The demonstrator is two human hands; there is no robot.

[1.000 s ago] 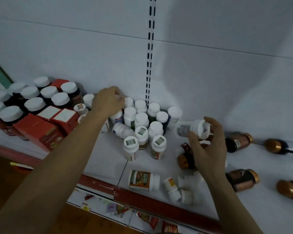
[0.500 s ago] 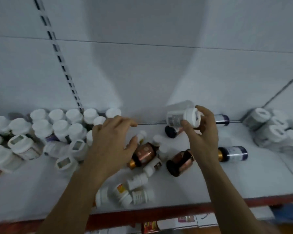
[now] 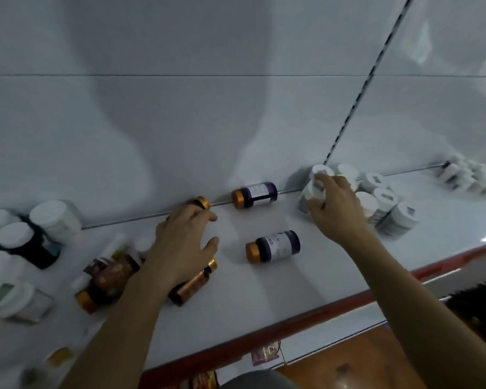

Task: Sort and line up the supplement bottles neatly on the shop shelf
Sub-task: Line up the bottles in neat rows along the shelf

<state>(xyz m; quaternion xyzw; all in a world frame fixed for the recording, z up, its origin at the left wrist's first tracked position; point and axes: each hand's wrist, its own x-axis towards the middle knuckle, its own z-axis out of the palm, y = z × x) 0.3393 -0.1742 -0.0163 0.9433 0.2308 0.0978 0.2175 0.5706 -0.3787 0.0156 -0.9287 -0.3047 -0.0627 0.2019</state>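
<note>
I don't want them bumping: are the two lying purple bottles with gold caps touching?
Apart. The head view shows bare white shelf between the rear gold-capped purple bottle and the front gold-capped purple bottle.

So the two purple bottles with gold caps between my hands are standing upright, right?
Not upright: the head view shows the rear purple bottle and the front purple bottle lying on their sides, between the left hand and right hand.

I see a smooth, matt white shelf with a glossy red front strip. The purple bottle is shiny, its gold cap metallic-looking. The white bottle looks like matt plastic.
</note>
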